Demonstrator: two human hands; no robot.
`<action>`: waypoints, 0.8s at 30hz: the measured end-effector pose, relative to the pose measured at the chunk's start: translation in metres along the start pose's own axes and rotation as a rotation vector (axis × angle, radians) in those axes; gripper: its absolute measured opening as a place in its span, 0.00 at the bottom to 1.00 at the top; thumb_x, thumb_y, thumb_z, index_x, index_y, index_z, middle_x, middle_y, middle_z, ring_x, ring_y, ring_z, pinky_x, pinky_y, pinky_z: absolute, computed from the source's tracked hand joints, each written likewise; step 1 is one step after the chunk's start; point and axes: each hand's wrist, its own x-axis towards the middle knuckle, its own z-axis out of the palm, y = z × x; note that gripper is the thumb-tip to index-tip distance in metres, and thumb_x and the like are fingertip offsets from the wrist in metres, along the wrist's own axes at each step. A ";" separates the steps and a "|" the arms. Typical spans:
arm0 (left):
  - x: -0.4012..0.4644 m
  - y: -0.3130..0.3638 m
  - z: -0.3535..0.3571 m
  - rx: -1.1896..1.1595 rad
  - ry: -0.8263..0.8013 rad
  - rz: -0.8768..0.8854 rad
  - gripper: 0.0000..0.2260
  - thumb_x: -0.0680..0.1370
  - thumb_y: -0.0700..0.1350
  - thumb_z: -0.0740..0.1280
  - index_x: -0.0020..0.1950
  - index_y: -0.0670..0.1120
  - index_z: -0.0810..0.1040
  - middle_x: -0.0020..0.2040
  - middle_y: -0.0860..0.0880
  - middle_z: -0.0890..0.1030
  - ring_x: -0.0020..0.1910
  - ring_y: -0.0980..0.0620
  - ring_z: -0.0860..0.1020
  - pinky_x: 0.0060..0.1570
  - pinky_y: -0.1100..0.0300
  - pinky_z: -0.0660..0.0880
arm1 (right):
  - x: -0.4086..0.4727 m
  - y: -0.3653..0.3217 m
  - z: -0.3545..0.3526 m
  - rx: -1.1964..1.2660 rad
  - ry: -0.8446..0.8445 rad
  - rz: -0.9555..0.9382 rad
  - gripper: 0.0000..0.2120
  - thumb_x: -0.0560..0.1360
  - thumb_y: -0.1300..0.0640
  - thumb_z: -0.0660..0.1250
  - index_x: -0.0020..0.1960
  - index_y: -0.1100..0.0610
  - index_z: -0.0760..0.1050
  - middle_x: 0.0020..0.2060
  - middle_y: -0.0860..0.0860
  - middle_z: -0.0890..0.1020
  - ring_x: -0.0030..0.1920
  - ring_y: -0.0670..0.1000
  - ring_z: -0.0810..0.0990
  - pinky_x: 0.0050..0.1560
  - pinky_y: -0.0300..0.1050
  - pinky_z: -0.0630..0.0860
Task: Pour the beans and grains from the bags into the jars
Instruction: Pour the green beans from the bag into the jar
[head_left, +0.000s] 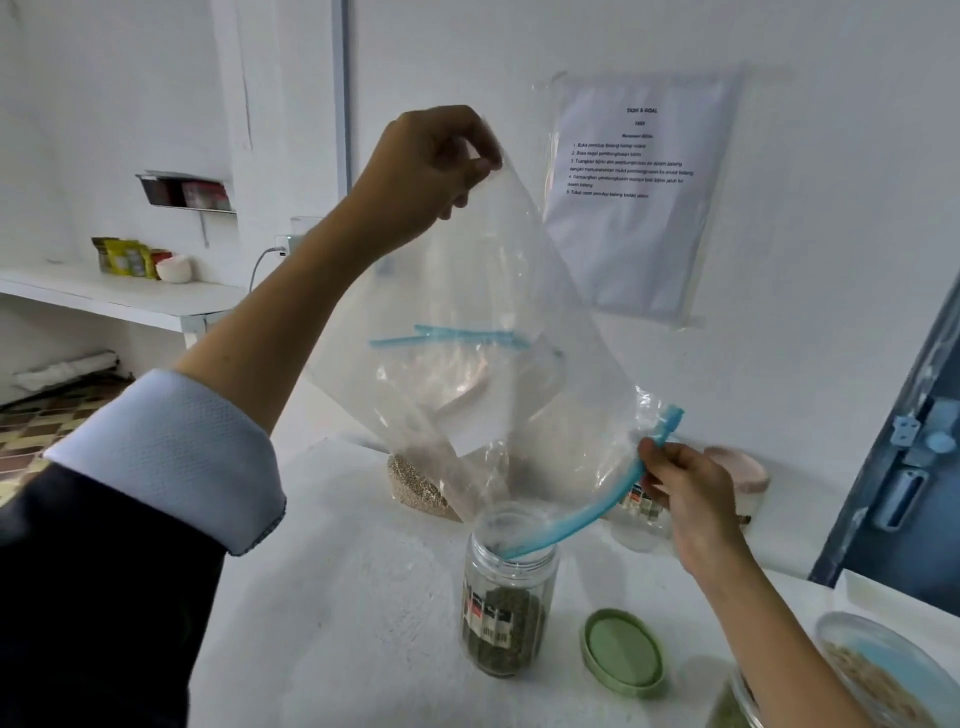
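Note:
My left hand (423, 171) pinches a bottom corner of a clear zip bag (483, 322) and holds it high, upside down. My right hand (691, 499) pinches the bag's blue zip strip (587, 514) at its mouth. The mouth hangs into an open clear jar (506, 603) holding green beans in its lower half. The bag looks empty. The jar's green lid (623, 652) lies on the white table (337, 597) to its right.
Behind the bag lies another bag of pale grains (415, 486). A jar with a pink lid (737, 470) stands at the back right. A clear container of tan grains (878, 670) sits at the lower right. A printed sheet (634, 192) hangs on the wall.

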 end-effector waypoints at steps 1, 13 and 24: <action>0.000 0.000 0.000 -0.003 0.001 -0.002 0.05 0.79 0.39 0.65 0.51 0.40 0.78 0.32 0.50 0.76 0.26 0.60 0.72 0.36 0.67 0.74 | 0.001 0.000 0.000 -0.001 0.023 -0.005 0.09 0.76 0.58 0.68 0.38 0.58 0.75 0.33 0.53 0.74 0.36 0.48 0.71 0.45 0.43 0.73; -0.001 0.006 -0.007 0.003 0.006 -0.006 0.05 0.79 0.38 0.64 0.51 0.39 0.79 0.31 0.50 0.75 0.24 0.61 0.72 0.33 0.69 0.72 | 0.005 0.000 0.005 -0.013 0.055 -0.033 0.09 0.77 0.58 0.67 0.39 0.58 0.75 0.35 0.52 0.76 0.37 0.48 0.73 0.45 0.43 0.74; -0.002 0.009 -0.005 0.000 0.001 0.000 0.05 0.78 0.37 0.64 0.50 0.39 0.79 0.30 0.51 0.75 0.24 0.61 0.71 0.31 0.71 0.70 | 0.005 0.001 0.006 -0.031 0.084 -0.084 0.09 0.78 0.57 0.66 0.40 0.59 0.74 0.33 0.52 0.74 0.35 0.47 0.71 0.41 0.40 0.72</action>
